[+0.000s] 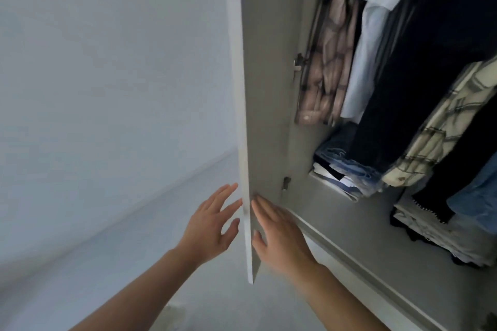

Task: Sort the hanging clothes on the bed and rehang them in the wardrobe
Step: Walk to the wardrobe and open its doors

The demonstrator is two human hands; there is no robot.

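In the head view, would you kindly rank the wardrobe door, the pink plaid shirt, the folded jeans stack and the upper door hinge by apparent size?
1. wardrobe door
2. pink plaid shirt
3. folded jeans stack
4. upper door hinge

The door is nearest the camera, which exaggerates its lead.

hands: 2 — left hand [212, 226], right hand [279, 239] | wardrobe door [265, 88]: 1 | door hinges: 2 — upper hinge [298, 61], lower hinge [286, 183] | folded stack [347, 169]: 1
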